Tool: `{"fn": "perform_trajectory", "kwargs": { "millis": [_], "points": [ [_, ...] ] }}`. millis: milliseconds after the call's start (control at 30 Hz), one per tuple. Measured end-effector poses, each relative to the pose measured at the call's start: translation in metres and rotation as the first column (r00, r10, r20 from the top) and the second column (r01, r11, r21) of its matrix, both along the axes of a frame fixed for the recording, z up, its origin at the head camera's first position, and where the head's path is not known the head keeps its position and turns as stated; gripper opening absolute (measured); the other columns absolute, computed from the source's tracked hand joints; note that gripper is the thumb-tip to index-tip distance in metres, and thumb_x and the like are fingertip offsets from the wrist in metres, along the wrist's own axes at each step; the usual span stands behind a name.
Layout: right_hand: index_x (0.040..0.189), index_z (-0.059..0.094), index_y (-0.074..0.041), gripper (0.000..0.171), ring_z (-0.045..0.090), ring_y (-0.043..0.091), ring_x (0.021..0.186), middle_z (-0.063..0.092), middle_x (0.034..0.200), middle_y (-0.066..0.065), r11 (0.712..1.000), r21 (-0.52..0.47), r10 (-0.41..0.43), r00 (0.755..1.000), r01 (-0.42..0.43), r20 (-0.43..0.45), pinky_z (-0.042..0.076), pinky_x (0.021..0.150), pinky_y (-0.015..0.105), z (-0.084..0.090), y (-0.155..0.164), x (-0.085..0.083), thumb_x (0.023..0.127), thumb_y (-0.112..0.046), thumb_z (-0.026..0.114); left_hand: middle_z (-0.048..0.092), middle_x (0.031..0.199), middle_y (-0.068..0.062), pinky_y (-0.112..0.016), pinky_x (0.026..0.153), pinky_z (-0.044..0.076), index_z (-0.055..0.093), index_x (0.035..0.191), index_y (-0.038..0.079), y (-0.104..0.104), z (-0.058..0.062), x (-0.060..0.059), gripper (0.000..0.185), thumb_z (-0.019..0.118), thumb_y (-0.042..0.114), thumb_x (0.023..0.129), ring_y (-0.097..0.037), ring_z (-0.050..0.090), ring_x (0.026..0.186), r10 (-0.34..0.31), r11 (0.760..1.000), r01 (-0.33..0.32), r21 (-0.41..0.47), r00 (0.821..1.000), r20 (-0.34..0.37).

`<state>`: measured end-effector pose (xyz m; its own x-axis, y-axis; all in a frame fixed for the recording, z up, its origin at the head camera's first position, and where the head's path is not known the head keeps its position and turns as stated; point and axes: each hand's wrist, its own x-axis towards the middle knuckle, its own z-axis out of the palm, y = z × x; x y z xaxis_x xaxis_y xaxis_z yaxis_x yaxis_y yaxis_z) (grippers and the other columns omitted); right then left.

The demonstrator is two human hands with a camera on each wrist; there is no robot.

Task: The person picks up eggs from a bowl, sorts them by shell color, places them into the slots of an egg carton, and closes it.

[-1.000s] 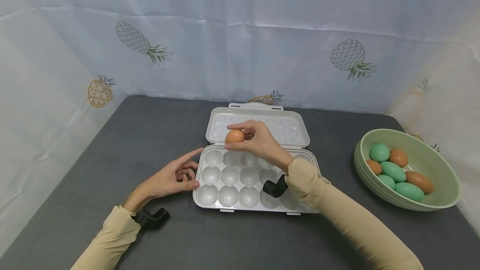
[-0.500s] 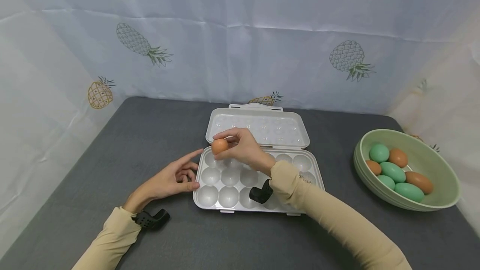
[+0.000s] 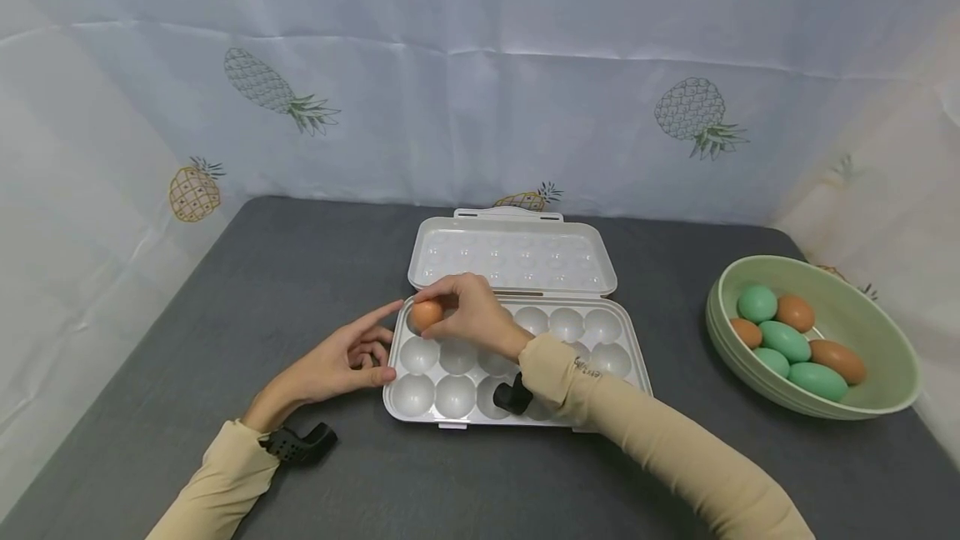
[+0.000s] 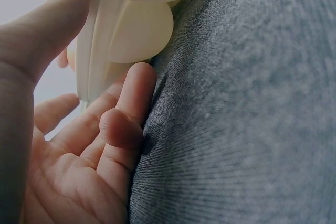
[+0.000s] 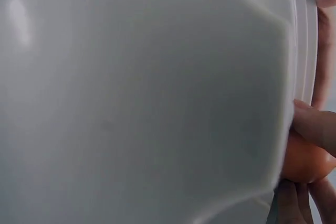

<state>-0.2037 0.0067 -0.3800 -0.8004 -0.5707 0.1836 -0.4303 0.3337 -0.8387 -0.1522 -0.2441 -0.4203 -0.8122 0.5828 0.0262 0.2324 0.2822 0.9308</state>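
Head: right hand [image 3: 476,319] pinching a brown egg [image 3: 427,316] between thumb and fingertips, at the far left corner of the egg tray [image 3: 418,418]; can't tell if it bears on its cup yet; left hand [image 3: 330,365] part spread, index at that corner, thumb on the left edge, other fingers loosely curled; lid [image 3: 517,257] folded back off the far edge; bowl [image 3: 873,332] with more eggs by the table's [image 3: 382,482] right edge; I'd lower straight down, let the cup take the weight, then part the fingers evenly.

Left wrist: thumb against the tray wall, not clamping; light steadying should do, hard pushing could slide the tray.

Right wrist: pinch confirmed, digits either side of the egg; egg bottom hidden, so go by feel.
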Motion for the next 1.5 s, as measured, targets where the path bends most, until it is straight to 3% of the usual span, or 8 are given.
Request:
{"fn": "perform_trajectory", "kwargs": {
  "millis": [200, 433, 833, 1500],
  "points": [
    [0.119, 0.075, 0.001, 0.045, 0.074, 0.020, 0.098, 0.076, 0.115, 0.017, 0.998, 0.051, 0.023, 1.000, -0.024, 0.016, 0.057, 0.085, 0.020, 0.0017, -0.0032, 0.0013, 0.076, 0.003, 0.086, 0.064, 0.123, -0.023, -0.022, 0.069, 0.052, 0.020, 0.163, 0.007, -0.0003, 0.0004, -0.0001, 0.088, 0.074, 0.010, 0.094, -0.005, 0.065, 0.088, -0.002, 1.000, 0.002, 0.007, 1.000, 0.004],
    [0.119, 0.075, 0.000, 0.037, 0.070, 0.021, 0.105, 0.075, 0.120, 0.015, 0.996, 0.037, 0.079, 0.997, -0.078, -0.008, 0.056, 0.091, 0.021, 0.0006, -0.0045, 0.0024, 0.083, 0.002, 0.081, 0.064, 0.120, -0.021, -0.022, 0.070, 0.052, 0.019, 0.163, 0.006, -0.0013, -0.0006, -0.0005, 0.088, 0.074, 0.009, 0.094, -0.005, 0.065, 0.087, -0.002, 1.000, 0.002, 0.014, 1.000, 0.000],
    [0.118, 0.075, 0.001, 0.036, 0.071, 0.018, 0.098, 0.075, 0.117, 0.016, 0.998, 0.032, 0.057, 0.998, -0.057, 0.001, 0.055, 0.084, 0.019, -0.0020, -0.0056, 0.0048, 0.083, 0.003, 0.081, 0.064, 0.121, -0.022, -0.022, 0.069, 0.051, 0.019, 0.163, 0.006, -0.0021, -0.0035, 0.0001, 0.087, 0.073, 0.010, 0.095, -0.005, 0.065, 0.087, -0.016, 1.000, 0.016, 0.017, 1.000, -0.010],
    [0.119, 0.074, 0.004, 0.037, 0.072, 0.024, 0.109, 0.073, 0.122, 0.019, 0.997, -0.024, 0.072, 0.995, -0.070, 0.072, 0.056, 0.093, 0.022, 0.0000, -0.0029, 0.0062, 0.083, 0.004, 0.081, 0.064, 0.120, -0.022, -0.022, 0.068, 0.051, 0.019, 0.163, 0.006, -0.0013, -0.0039, -0.0005, 0.087, 0.073, 0.009, 0.095, -0.005, 0.065, 0.087, -0.027, 0.999, 0.027, 0.028, 1.000, -0.001]
  ]
}}
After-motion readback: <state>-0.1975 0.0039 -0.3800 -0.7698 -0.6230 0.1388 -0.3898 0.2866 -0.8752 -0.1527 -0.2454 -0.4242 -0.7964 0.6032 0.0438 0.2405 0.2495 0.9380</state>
